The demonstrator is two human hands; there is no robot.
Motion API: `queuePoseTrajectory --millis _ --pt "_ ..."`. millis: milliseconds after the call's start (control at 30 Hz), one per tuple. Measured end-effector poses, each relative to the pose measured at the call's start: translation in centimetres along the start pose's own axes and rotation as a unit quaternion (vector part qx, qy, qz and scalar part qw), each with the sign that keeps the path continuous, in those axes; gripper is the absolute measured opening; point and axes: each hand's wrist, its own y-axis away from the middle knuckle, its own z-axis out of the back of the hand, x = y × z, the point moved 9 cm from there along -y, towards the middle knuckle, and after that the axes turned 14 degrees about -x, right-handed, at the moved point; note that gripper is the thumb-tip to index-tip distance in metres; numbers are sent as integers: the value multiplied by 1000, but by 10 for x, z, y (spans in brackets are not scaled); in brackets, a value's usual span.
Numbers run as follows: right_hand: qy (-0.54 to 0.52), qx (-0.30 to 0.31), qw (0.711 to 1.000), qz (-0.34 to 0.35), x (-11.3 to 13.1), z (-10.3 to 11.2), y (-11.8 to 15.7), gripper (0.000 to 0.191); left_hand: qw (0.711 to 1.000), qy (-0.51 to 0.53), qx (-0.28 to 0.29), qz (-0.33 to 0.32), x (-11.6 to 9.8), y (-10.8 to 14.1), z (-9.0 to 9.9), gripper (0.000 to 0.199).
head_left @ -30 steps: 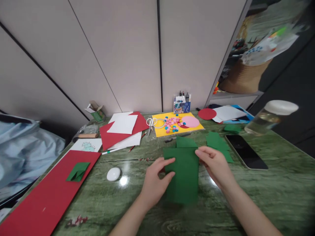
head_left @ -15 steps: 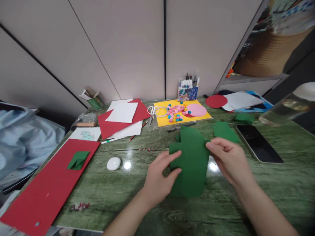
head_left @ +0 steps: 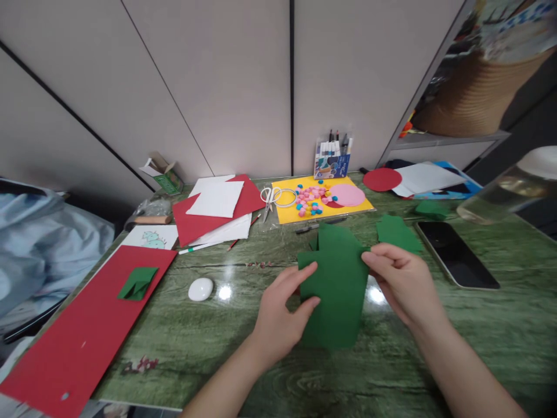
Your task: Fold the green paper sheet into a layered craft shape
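A sheet of green paper (head_left: 337,290) with a stepped upper left edge is held up in front of me over the green table (head_left: 243,366). My left hand (head_left: 282,316) grips its left edge, thumb and index finger on the near face and the other fingers hidden behind. At the upper right edge, my right hand (head_left: 402,278) pinches the paper between thumb and curled fingers. Another green paper piece (head_left: 397,233) lies just beyond my right hand, and a black pen (head_left: 319,225) lies behind the held sheet.
On the right are a phone (head_left: 456,254) and a clear bottle (head_left: 500,191). A white oval object (head_left: 201,289) sits left of my hands. Red paper (head_left: 87,337) carries a folded green piece (head_left: 138,283). Scissors (head_left: 268,200) and yellow paper (head_left: 287,213) with small colored balls lie at the back.
Almost everything stays as it was. The green paper and both hands have shifted very slightly to the left.
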Motion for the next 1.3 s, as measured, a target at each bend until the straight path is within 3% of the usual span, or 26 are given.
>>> queuePoseTrajectory --millis 733,867,1000,1300 --pt "7 -22 1000 -1 -1 1 0 28 999 32 0 17 1 0 -1 49" --pt "31 30 998 -50 -12 -5 1 31 1000 16 -5 24 5 0 0 50" --pt "70 89 993 -42 -14 -13 4 32 999 7 -16 33 8 -1 3 51" --pt "79 65 994 -27 -14 -10 3 32 996 63 -10 55 7 -1 0 53"
